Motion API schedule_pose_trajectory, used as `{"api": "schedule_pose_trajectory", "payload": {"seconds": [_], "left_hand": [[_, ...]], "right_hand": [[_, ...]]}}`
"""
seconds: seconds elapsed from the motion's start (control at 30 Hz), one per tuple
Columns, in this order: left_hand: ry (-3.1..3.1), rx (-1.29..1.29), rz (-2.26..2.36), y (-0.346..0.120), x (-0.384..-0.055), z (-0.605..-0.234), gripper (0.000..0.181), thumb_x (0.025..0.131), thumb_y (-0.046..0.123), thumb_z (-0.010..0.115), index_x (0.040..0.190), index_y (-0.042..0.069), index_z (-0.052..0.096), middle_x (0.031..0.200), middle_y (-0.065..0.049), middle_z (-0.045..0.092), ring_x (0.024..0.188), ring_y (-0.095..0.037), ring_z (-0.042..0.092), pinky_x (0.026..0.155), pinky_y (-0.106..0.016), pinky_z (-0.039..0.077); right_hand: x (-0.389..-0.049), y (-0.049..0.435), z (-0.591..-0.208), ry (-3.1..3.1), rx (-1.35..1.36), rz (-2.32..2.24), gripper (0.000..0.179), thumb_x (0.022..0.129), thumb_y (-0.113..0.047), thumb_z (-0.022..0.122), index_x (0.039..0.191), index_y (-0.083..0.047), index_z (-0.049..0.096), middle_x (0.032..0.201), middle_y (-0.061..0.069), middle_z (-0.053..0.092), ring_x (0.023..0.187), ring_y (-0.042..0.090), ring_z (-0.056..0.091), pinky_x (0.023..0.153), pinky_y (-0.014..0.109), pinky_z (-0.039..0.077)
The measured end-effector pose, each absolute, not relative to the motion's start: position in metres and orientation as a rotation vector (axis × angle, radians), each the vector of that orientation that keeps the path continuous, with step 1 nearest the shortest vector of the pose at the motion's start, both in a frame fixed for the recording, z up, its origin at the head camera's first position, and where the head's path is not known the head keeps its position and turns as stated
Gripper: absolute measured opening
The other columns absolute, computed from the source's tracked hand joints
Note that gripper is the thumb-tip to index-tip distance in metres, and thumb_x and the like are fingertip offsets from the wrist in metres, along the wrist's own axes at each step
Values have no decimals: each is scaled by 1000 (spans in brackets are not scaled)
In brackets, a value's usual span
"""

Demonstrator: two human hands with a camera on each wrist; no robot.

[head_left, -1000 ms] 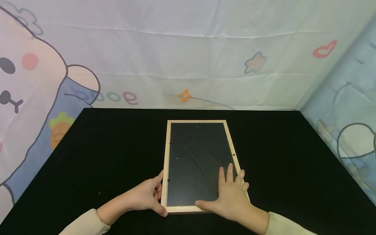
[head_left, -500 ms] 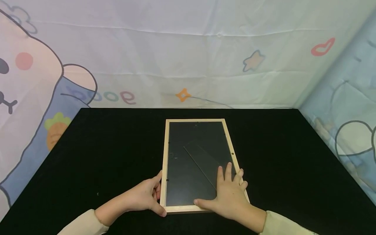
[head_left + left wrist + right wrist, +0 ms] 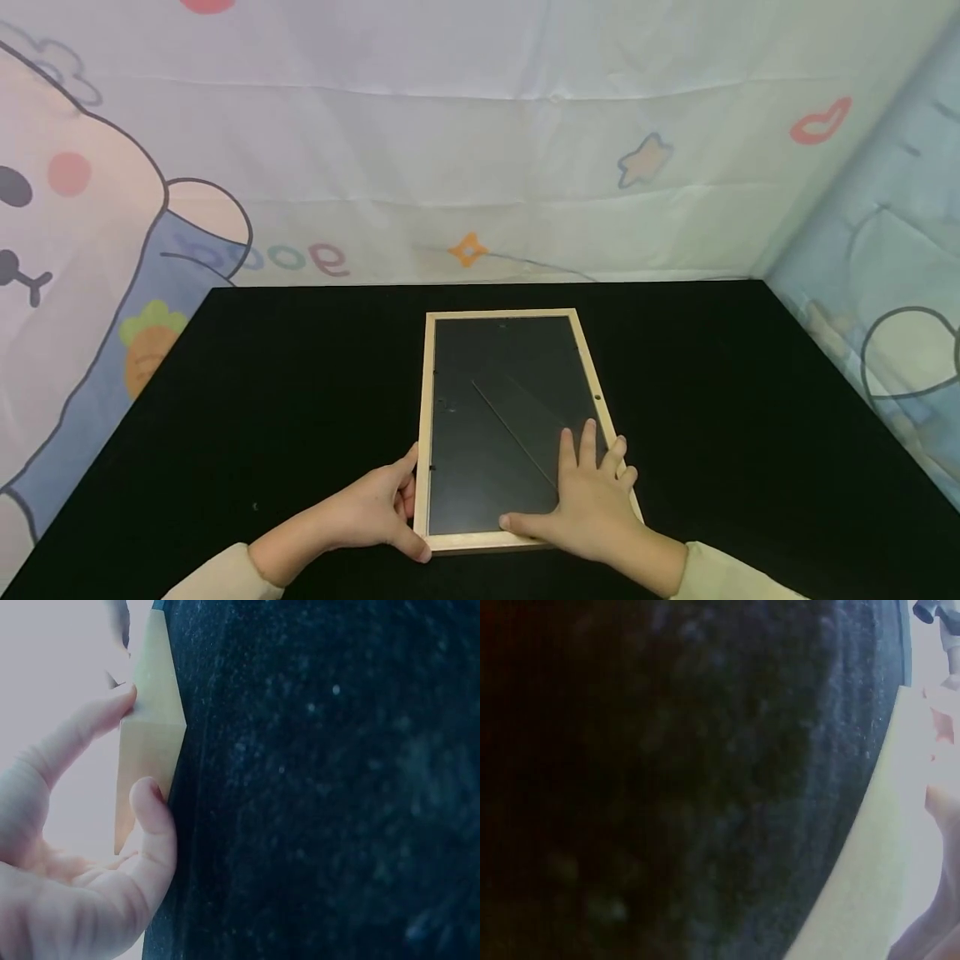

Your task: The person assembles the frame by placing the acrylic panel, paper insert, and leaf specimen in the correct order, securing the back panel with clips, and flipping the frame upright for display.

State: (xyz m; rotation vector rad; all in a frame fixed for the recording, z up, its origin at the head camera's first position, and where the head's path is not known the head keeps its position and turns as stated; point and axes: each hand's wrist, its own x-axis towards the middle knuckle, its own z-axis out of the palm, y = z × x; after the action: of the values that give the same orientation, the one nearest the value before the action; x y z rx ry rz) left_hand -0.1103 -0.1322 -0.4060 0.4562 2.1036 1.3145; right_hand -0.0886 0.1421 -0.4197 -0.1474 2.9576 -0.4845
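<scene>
A picture frame of pale wood (image 3: 425, 417) lies face down on the black tabletop, with its dark backing board (image 3: 480, 492) upward. A thin diagonal line, apparently the edge of a stand leg, crosses the board. My left hand (image 3: 360, 512) grips the frame's near left corner; in the left wrist view the thumb (image 3: 105, 716) touches one side and a curled finger (image 3: 154, 829) the other. My right hand (image 3: 592, 504) rests on the near right part with fingers spread. Its thumb lies on the near rail. The right wrist view catches the frame's pale side (image 3: 877, 847) and little of the hand.
Black cloth covers the table (image 3: 315, 367) around the frame. A printed curtain (image 3: 480, 142) hangs behind the far edge, and another (image 3: 885, 275) stands along the right side. Small dark metal tabs sit along the frame's inner edges.
The head view has shifted slightly. Both hands keep the same places on the picture frame, which has not visibly moved on the table.
</scene>
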Motion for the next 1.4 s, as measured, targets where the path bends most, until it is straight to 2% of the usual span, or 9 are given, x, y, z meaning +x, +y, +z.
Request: {"api": "schedule_pose_trajectory", "payload": {"seconds": [0.17,0.33,0.53,0.63,0.8,0.9,1.07,1.23,1.4], "left_hand": [[2071,432,1335,-134,-113,-405,123,62,3,87,153,-3,3,79,-12,54,61,-18,55,50,-26,44],[2113,404,1373,-136,-119,-406,111,71,11,84,151,-8,9,78,-11,56,56,-16,57,50,-32,51],[2235,340,1368,-133,-138,-406,104,77,19,82,150,-9,13,80,-10,55,57,-16,60,57,-35,55],[2267,317,1360,-131,-149,-405,102,78,18,81,150,-9,13,80,-11,55,59,-17,62,58,-35,56],[2294,281,1361,-128,-164,-408,98,81,18,79,150,-10,14,80,-12,56,61,-19,65,59,-34,57],[2278,262,1376,-127,-169,-410,97,83,17,77,150,-9,13,81,-13,57,63,-19,66,59,-35,57],[2236,261,1404,-127,-173,-413,94,83,16,76,151,-6,15,81,-13,58,62,-19,66,57,-35,57],[2199,269,1414,-128,-176,-414,91,83,14,76,151,-6,17,81,-14,59,60,-18,66,57,-34,57],[2167,277,1409,-129,-179,-414,91,84,11,75,150,-7,16,81,-14,63,60,-18,66,57,-34,57]], "right_hand": [[-90,146,-414,2926,-170,-525,137,56,-89,60,146,9,29,151,39,11,128,71,6,91,80,22],[-96,159,-401,2883,-159,-638,124,66,-80,63,146,9,31,151,36,16,132,61,21,87,73,36],[-112,182,-390,2784,-139,-840,112,80,-65,64,147,12,19,150,38,14,130,60,28,89,67,43],[-124,194,-387,2720,-131,-934,108,83,-58,65,147,14,15,145,39,19,124,55,40,90,61,46],[-144,214,-386,2585,-105,-1057,105,86,-52,65,145,17,13,136,36,36,106,37,59,85,49,53],[-153,225,-389,2535,-114,-1058,101,89,-52,62,144,18,15,130,33,46,98,31,64,86,50,52],[-164,235,-398,2475,-136,-1109,93,92,-48,60,144,17,19,123,27,51,85,23,66,83,46,54],[-170,238,-407,2432,-169,-1185,80,93,-41,62,143,13,29,113,19,55,84,19,65,75,37,56],[-174,237,-412,2412,-215,-1219,64,96,-33,59,140,9,39,104,14,61,83,20,67,72,37,57]]}}
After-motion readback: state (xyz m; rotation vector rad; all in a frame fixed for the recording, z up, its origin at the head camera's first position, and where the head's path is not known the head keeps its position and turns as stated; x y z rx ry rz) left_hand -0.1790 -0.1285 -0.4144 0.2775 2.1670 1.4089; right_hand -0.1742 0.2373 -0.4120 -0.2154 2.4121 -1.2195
